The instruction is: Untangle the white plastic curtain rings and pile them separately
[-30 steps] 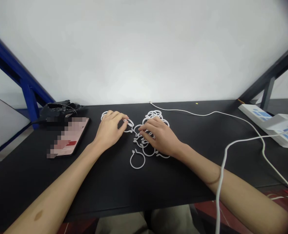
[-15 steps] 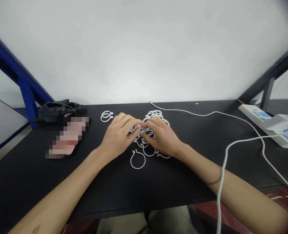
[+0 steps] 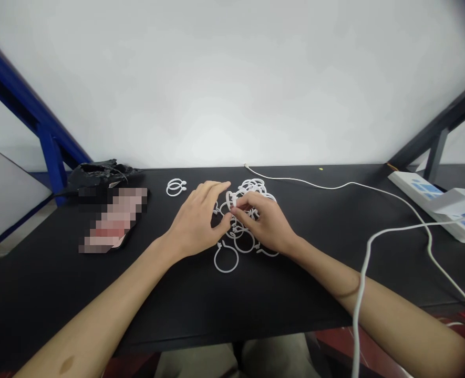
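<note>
A heap of several white plastic rings (image 3: 251, 189) lies in the middle of the black table (image 3: 177, 299). My right hand (image 3: 266, 223) is over the heap and pinches one white ring (image 3: 230, 200), lifted a little above the table. My left hand (image 3: 198, 220) is right beside it with the fingers stretched out, its fingertips close to that ring. One loose ring (image 3: 226, 258) lies nearer to me, below both hands. A small stack of rings (image 3: 176, 187) sits apart to the left at the back.
A phone (image 3: 112, 220) lies left of my hands, with a black crumpled bag (image 3: 98, 173) behind it. A white cable (image 3: 374, 231) runs across the right side of the table. White boxes (image 3: 441, 205) stand at the far right. A blue frame post (image 3: 53, 157) is at the left.
My left hand left the small stack of rings at the back left and moved right to the heap. My right hand closed on one ring and raised it.
</note>
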A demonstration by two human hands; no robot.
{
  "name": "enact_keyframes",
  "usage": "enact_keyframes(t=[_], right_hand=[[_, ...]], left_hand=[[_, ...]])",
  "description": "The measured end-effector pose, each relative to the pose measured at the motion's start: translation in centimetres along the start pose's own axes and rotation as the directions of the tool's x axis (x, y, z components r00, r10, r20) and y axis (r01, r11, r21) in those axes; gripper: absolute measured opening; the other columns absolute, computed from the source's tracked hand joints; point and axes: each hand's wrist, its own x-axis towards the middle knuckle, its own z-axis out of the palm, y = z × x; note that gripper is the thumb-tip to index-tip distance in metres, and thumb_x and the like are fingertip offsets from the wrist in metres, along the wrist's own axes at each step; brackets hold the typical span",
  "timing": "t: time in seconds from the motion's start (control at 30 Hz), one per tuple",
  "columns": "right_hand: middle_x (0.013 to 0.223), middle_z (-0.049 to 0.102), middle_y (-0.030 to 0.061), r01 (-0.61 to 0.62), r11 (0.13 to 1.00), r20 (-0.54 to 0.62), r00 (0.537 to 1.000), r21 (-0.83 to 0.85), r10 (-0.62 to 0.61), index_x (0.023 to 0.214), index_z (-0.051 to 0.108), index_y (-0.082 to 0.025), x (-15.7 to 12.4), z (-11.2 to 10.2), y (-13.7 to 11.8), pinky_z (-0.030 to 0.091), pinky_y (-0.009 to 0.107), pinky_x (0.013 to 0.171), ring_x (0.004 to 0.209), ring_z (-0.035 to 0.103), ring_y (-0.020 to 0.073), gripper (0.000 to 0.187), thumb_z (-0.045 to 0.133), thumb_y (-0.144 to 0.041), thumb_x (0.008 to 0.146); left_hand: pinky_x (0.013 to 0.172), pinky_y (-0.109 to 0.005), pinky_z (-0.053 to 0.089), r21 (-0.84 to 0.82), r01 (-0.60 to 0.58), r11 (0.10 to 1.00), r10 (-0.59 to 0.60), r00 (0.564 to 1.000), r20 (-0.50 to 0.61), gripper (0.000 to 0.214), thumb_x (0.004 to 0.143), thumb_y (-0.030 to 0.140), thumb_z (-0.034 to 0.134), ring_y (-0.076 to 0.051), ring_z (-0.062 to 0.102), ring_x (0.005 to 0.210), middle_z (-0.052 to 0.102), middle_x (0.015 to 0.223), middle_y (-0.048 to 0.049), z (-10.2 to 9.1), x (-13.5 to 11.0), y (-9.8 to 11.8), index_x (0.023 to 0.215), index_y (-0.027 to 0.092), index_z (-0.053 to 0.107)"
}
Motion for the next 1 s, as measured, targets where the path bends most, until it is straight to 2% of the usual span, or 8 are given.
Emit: enact_keyframes(t=[0.17,0.37,0.43,0.5,0.6,0.73,1.0], right_hand=[[0.080,0.064,0.0001,-0.040,0.996,0.001,0.999,0.079,0.040,0.083,0.060,-0.019,0.06,-0.15,-0.36,0.047,0.027,0.069,0.074,0.058,0.0129,0.007,0.060,-0.021,0.090],[0.082,0.064,0.0010,-0.031,0.999,0.008,0.999,0.012,0.031,0.086,0.058,-0.020,-0.21,0.07,0.00,0.049,0.030,0.073,0.077,0.059,0.0145,0.006,0.060,-0.024,0.090],[0.086,0.065,0.0020,-0.046,0.999,-0.017,0.999,0.012,0.046,0.094,0.057,-0.020,-0.27,0.12,0.07,0.050,0.031,0.074,0.080,0.060,0.0153,0.008,0.061,-0.026,0.089],[0.091,0.064,0.0033,-0.050,0.998,-0.055,0.997,0.026,0.051,0.106,0.055,-0.020,-0.28,0.10,0.08,0.051,0.031,0.076,0.082,0.061,0.0154,0.019,0.062,-0.026,0.089],[0.094,0.064,0.0038,0.000,1.000,-0.073,0.997,-0.009,-0.001,0.116,0.054,-0.021,-0.25,-0.01,0.10,0.052,0.031,0.078,0.083,0.061,0.0152,0.025,0.059,-0.024,0.091],[0.089,0.065,0.0028,0.087,0.993,-0.045,0.995,-0.083,-0.091,0.108,0.059,-0.023,-0.22,-0.04,0.20,0.051,0.032,0.076,0.083,0.061,0.0161,0.015,0.054,-0.023,0.095],[0.090,0.066,0.0031,0.100,0.993,-0.059,0.993,-0.066,-0.104,0.101,0.061,-0.022,-0.20,-0.08,0.14,0.050,0.030,0.073,0.080,0.061,0.0155,0.009,0.055,-0.020,0.094]], left_hand=[[0.094,-0.043,0.047,0.038,0.003,0.999,-0.005,0.998,0.058,0.050,0.091,0.039,0.054,-0.026,0.055,0.114,0.058,0.125,-0.0100,0.42,0.01,-0.42,0.136,0.020,0.042],[0.090,-0.041,0.048,0.055,0.004,0.998,-0.006,0.999,0.040,0.040,0.094,0.042,0.051,-0.025,0.058,0.107,0.062,0.117,-0.0074,0.54,0.07,-0.82,0.129,0.023,0.049],[0.090,-0.040,0.048,0.047,-0.006,0.999,0.005,1.000,0.030,0.039,0.093,0.041,0.053,-0.024,0.058,0.107,0.061,0.118,-0.0069,0.55,0.07,-0.81,0.128,0.023,0.049],[0.089,-0.039,0.048,0.041,-0.022,0.999,0.021,0.999,0.024,0.039,0.092,0.039,0.055,-0.023,0.057,0.107,0.061,0.118,-0.0064,0.57,0.04,-0.78,0.127,0.023,0.049],[0.087,-0.038,0.049,0.037,-0.047,0.998,0.046,0.998,0.035,0.038,0.091,0.035,0.057,-0.023,0.057,0.105,0.061,0.115,-0.0058,0.59,0.03,-0.72,0.126,0.023,0.050],[0.088,-0.039,0.048,0.014,-0.054,0.998,0.053,0.997,0.052,0.037,0.090,0.033,0.058,-0.023,0.056,0.105,0.062,0.115,-0.0050,0.56,0.06,-0.65,0.125,0.024,0.050],[0.088,-0.039,0.048,0.005,-0.045,0.999,0.045,0.997,0.061,0.039,0.090,0.035,0.059,-0.023,0.057,0.106,0.062,0.116,-0.0040,0.68,-0.07,-0.77,0.126,0.026,0.049]])
